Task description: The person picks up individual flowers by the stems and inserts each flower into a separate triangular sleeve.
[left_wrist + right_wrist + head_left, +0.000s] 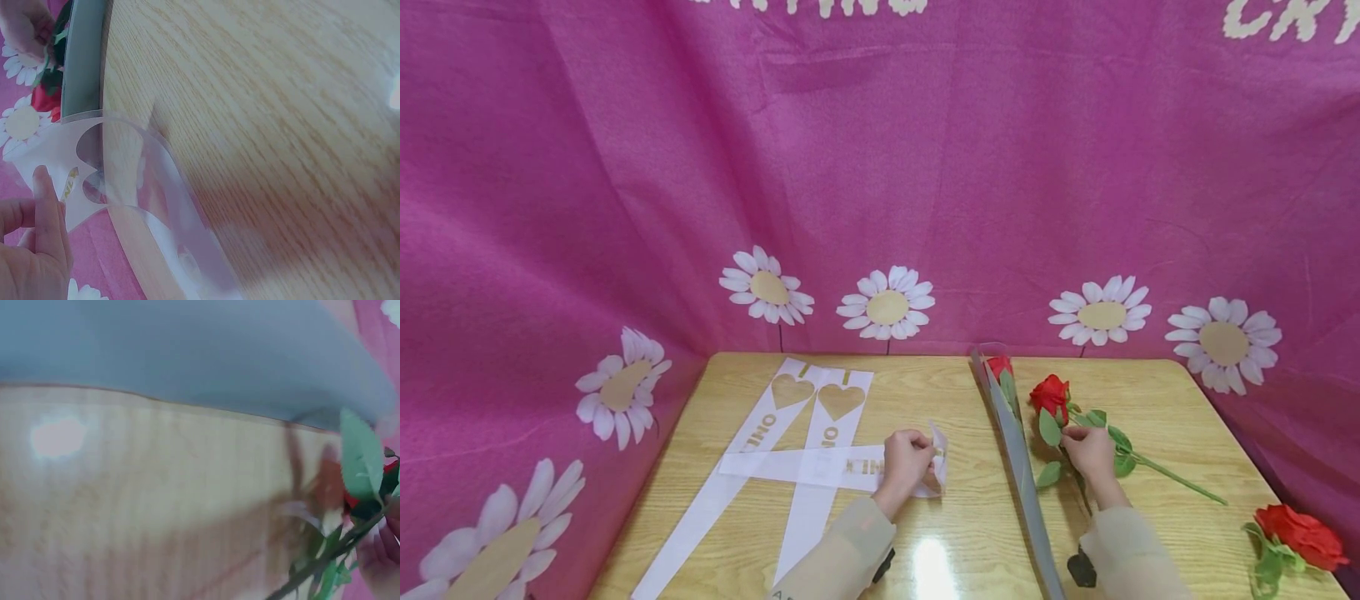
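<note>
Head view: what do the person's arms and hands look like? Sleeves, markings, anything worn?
Long beige fabric sleeves: left sleeve, right sleeve. Dark lettering on the left one, cut off by the frame. Small black object at each wrist, left and right. Left hand and right hand gloveless. No cables visible.
</note>
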Tool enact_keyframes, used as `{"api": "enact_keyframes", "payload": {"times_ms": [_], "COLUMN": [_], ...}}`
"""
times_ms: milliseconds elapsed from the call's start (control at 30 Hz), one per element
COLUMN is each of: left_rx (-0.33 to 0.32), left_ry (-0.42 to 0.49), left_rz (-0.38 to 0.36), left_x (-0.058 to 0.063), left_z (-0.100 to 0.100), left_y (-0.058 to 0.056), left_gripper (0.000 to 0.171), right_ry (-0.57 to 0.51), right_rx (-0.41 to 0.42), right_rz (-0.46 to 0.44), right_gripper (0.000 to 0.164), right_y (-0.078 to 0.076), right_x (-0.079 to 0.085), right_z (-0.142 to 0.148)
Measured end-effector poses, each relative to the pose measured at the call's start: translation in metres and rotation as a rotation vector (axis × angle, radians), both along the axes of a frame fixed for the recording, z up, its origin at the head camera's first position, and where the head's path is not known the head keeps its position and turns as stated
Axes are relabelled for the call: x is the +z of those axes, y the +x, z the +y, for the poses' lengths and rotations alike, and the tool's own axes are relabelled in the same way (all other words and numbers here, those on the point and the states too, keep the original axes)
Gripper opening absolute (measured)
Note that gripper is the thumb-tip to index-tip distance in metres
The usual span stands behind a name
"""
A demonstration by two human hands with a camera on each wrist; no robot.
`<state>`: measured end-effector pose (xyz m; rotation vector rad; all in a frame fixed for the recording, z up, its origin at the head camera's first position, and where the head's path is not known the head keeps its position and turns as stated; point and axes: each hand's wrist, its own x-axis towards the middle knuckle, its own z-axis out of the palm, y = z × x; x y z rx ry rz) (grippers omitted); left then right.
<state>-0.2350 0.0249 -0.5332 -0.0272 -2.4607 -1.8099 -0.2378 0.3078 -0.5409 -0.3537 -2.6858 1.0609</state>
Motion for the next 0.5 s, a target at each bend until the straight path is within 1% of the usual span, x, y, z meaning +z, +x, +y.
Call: {"api": "enact_keyframes", "payload": {"times_ms": [133, 233, 367, 500], "left_rx": [-0.008, -0.014, -0.014, -0.012], "left_ry": [0.016, 0.024, 0.022, 0.026], "left_rz": [-0.003, -0.008, -0.012, -0.016], "left_x": [0.000, -0.001, -0.001, -0.001], "left_z": [0.000, 0.000, 0.000, 0.000], "left_y": [0.000, 0.000, 0.001, 0.001], "left_gripper": [0.009, 0.008, 0.008, 0.007], "right_ry": [-0.119, -0.257, -0.451, -0.613], "right_rx": [-0.034, -0.057, -0.079, -0.131], "right_rz": [-0.070, -0.098, -0.075, -0.106], "right_gripper": [0.029, 0.033, 0.036, 0.045], "right_y": [0.000, 0.000, -0.001, -0.002], "right_x": [0.012, 0.018, 0.021, 0.022], "right_z": [0.006, 0.012, 0.021, 0.032]}}
